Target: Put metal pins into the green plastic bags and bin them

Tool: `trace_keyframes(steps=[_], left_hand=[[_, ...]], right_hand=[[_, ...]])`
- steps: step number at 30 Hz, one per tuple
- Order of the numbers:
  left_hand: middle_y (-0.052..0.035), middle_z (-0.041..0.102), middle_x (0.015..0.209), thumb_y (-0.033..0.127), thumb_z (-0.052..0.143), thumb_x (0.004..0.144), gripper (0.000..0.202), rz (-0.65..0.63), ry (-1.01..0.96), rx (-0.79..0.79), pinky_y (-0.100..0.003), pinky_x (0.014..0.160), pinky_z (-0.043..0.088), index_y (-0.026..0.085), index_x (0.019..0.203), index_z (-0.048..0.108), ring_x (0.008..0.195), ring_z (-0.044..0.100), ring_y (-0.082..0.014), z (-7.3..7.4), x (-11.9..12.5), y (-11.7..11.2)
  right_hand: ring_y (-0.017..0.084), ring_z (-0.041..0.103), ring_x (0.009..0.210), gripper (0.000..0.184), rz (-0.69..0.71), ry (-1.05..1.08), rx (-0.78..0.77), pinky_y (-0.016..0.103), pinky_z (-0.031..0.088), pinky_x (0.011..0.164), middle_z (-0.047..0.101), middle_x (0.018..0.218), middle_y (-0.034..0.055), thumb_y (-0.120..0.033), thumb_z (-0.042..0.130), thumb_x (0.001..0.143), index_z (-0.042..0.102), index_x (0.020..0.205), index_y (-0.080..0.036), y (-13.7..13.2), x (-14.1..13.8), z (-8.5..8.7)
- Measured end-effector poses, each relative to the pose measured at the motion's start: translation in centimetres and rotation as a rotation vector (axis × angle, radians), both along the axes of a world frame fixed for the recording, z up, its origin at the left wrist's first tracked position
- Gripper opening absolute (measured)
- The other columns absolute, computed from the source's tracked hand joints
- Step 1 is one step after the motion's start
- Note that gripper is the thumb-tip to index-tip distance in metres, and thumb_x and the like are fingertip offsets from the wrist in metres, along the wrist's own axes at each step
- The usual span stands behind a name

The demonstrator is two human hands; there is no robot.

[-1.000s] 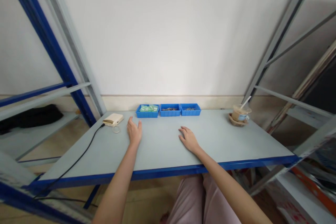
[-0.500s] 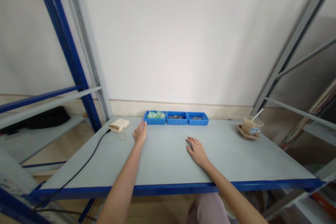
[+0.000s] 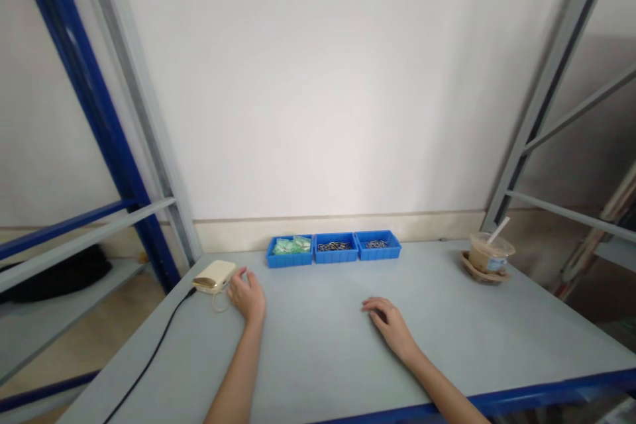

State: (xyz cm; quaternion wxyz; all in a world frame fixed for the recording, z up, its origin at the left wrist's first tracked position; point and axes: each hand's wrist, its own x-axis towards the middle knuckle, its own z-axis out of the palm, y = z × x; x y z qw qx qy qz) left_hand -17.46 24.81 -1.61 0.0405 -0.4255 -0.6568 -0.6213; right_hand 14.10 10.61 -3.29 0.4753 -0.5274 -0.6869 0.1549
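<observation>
My left hand (image 3: 247,295) is at the table's left side, just right of a cream box-shaped device (image 3: 216,274) with a thin loop strap (image 3: 219,303) and a black cable (image 3: 163,338) plugged in. Its fingers are loosely bent and apart, and I see nothing in them; whether they touch the device I cannot tell. My right hand (image 3: 393,331) rests on the grey tabletop (image 3: 318,344) right of the middle, fingers lightly curved, thumb apart, holding nothing. Beyond both hands, three blue bins stand in a row: one with green-and-white packets (image 3: 292,245), two with small metal pieces (image 3: 334,246).
A lidded plastic cup (image 3: 489,253) with a white straw sits in a brown cardboard holder (image 3: 483,274) at the back right. Blue and grey rack posts (image 3: 94,99) flank the table. A black item (image 3: 59,273) lies on a side shelf at left. The wall closes off the back.
My left hand has moved left, away from the packet bin and closer to the cream device. The right hand keeps about the same place on the table. The view has tilted up slightly.
</observation>
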Motion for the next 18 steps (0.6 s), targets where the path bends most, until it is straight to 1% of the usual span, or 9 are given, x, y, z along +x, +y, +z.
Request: trace_keyframes(steps=[2,5,8,10,12,13,15,16,18], left_hand=[[-0.012,0.058,0.097,0.031,0.033,0.083,0.029,-0.06,0.118,0.024,-0.04,0.09,0.036,0.014,0.096,0.053,0.098,0.05,-0.0251,0.5,0.6,-0.7],[-0.0102,0.058,0.092,0.03,0.031,0.084,0.028,-0.175,0.296,0.044,-0.039,0.088,0.036,0.016,0.09,0.054,0.094,0.049,-0.0247,1.3,1.3,-1.9],[-0.0083,0.058,0.091,0.03,0.031,0.084,0.026,-0.274,0.421,0.087,-0.038,0.087,0.037,0.018,0.089,0.053,0.092,0.05,-0.0238,1.5,1.6,-2.5],[-0.0079,0.059,0.09,0.03,0.031,0.084,0.025,-0.299,0.47,0.113,-0.038,0.085,0.037,0.019,0.088,0.053,0.09,0.05,-0.0238,1.6,1.6,-2.3],[-0.0078,0.059,0.089,0.03,0.032,0.084,0.025,-0.317,0.501,0.118,-0.038,0.085,0.038,0.019,0.087,0.053,0.089,0.051,-0.0238,1.7,1.6,-2.0],[-0.0077,0.059,0.089,0.03,0.032,0.084,0.025,-0.326,0.512,0.112,-0.038,0.084,0.038,0.019,0.086,0.054,0.089,0.051,-0.0237,1.7,1.7,-1.9],[-0.0076,0.059,0.089,0.03,0.031,0.084,0.025,-0.335,0.527,0.089,-0.037,0.084,0.038,0.019,0.085,0.054,0.089,0.051,-0.0235,1.7,1.9,-1.9],[-0.0075,0.059,0.089,0.031,0.032,0.084,0.026,-0.33,0.533,0.07,-0.037,0.083,0.038,0.019,0.085,0.054,0.089,0.051,-0.0236,1.7,1.9,-2.0],[-0.0072,0.06,0.091,0.031,0.032,0.083,0.026,-0.3,0.545,0.023,-0.037,0.081,0.038,0.019,0.087,0.055,0.089,0.05,-0.0243,1.7,2.1,-2.3]], right_hand=[[0.021,0.057,0.093,0.023,-0.02,0.111,-0.023,0.036,0.04,0.088,0.064,0.093,0.0069,-0.024,0.042,0.077,0.065,0.082,-0.02,0.0,0.1,0.0],[0.023,0.056,0.092,0.026,-0.166,0.27,-0.015,0.036,0.042,0.083,0.064,0.092,0.0088,-0.025,0.039,0.075,0.064,0.084,-0.019,0.5,0.7,-0.1],[0.024,0.051,0.101,0.028,-0.258,0.24,0.078,0.037,0.041,0.084,0.059,0.104,0.0094,-0.024,0.039,0.074,0.062,0.09,-0.02,2.3,2.1,0.5],[0.025,0.046,0.108,0.031,-0.338,0.19,0.161,0.04,0.038,0.088,0.054,0.112,0.0089,-0.027,0.041,0.075,0.059,0.099,-0.02,4.5,3.7,1.4],[0.025,0.043,0.11,0.038,-0.477,0.21,0.218,0.043,0.032,0.094,0.052,0.115,0.0108,-0.032,0.041,0.076,0.053,0.109,-0.018,7.3,5.6,2.7],[0.026,0.043,0.111,0.042,-0.56,0.246,0.224,0.044,0.03,0.095,0.051,0.115,0.0134,-0.036,0.041,0.076,0.05,0.112,-0.015,8.8,6.6,3.4],[0.028,0.042,0.112,0.049,-0.674,0.341,0.174,0.046,0.025,0.098,0.049,0.115,0.0185,-0.039,0.043,0.075,0.048,0.113,-0.01,11.6,8.5,4.4],[0.028,0.042,0.113,0.049,-0.672,0.351,0.155,0.046,0.025,0.099,0.05,0.115,0.0194,-0.038,0.044,0.073,0.049,0.112,-0.009,12.9,9.2,4.7],[0.026,0.049,0.105,0.046,-0.629,0.357,0.113,0.042,0.033,0.094,0.056,0.107,0.0163,-0.035,0.048,0.069,0.053,0.108,-0.011,14.8,10.3,4.9]])
